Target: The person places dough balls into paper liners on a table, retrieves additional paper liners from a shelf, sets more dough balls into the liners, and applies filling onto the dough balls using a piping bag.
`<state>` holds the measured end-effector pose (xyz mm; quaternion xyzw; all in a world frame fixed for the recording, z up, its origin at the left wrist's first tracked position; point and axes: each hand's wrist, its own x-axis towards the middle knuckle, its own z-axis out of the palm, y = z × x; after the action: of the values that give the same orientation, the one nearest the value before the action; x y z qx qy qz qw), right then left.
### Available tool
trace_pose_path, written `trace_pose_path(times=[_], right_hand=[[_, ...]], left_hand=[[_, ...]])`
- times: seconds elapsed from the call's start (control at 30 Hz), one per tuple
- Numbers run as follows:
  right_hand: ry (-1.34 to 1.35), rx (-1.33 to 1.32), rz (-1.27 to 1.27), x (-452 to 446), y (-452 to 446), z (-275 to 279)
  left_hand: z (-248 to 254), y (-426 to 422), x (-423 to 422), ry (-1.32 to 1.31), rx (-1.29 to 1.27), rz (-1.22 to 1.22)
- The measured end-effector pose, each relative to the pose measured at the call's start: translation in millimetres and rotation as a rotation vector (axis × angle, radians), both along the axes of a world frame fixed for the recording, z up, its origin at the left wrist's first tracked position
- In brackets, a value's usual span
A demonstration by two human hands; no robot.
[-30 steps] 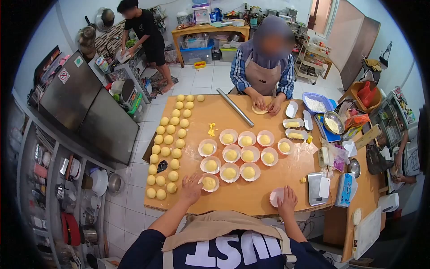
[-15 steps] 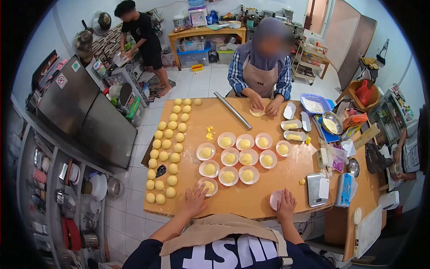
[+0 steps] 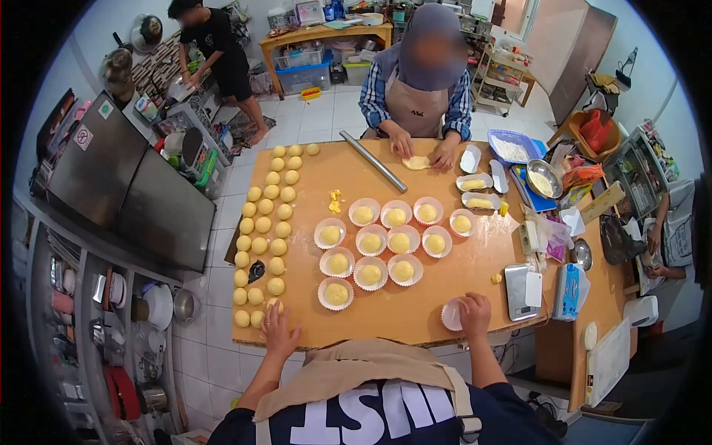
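My left hand (image 3: 281,331) is at the table's front left, fingers apart, its fingertips at a dough ball (image 3: 274,305) near the front of the rows. My right hand (image 3: 475,314) rests beside an empty paper cup (image 3: 452,314), fingers curved along its right side. Between my hands and farther back stand several white paper cups with dough inside; the nearest is a filled cup (image 3: 335,294). Rows of round dough balls (image 3: 260,245) line the left side of the wooden table (image 3: 400,319).
Across the table a person (image 3: 421,96) in an apron handles flat dough (image 3: 417,162). A steel rolling pin (image 3: 374,162) lies nearby. At the right are a scale (image 3: 518,294), a blue tissue pack (image 3: 568,292) and a metal bowl (image 3: 544,179). Another person (image 3: 215,55) stands at the back left.
My left hand has moved left from the nearest filled cup to the dough balls. My right hand stays by the empty cup. The camera view has shifted.
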<state>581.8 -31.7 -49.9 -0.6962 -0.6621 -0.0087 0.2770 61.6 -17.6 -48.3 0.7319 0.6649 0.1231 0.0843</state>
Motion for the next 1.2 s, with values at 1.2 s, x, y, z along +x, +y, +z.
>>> trace_pose_path(times=[1.2], right_hand=[[-0.118, -0.186, -0.172, -3, 13, 17]], left_hand=[[-8, -26, -24, -0.117, 0.042, 0.096]])
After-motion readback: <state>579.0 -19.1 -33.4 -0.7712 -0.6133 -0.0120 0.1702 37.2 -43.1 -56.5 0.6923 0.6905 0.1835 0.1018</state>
